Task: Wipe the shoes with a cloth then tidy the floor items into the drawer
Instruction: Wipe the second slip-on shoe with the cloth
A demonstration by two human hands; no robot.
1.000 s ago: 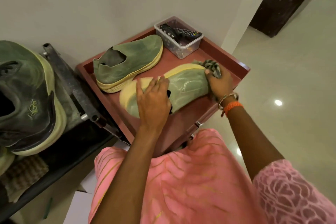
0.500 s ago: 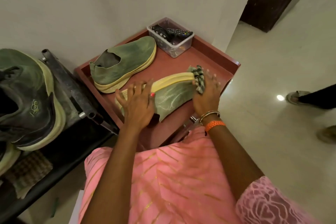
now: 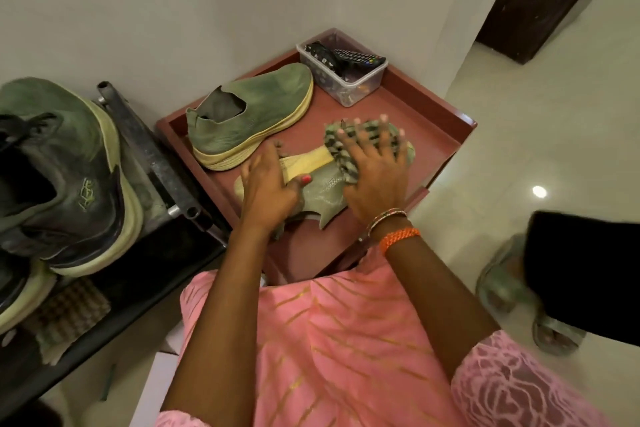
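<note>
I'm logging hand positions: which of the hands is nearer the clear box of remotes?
Right. The right hand presses the cloth just below the box; the left hand grips the shoe's heel, farther away.

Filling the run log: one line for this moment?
phase: wiping | left hand: holds near shoe | right hand: presses checked cloth on it | second shoe: upright beside

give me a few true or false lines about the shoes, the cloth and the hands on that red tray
1. The right hand presses a checked cloth onto the tilted shoe. True.
2. The left hand is off the shoe. False: it holds the shoe near its heel.
3. The other shoe stands upright on the tray. True.
4. The plastic box is empty. False: remotes lie in it.
5. Both shoes lie sole up. False: only the wiped one is tipped over.
</note>
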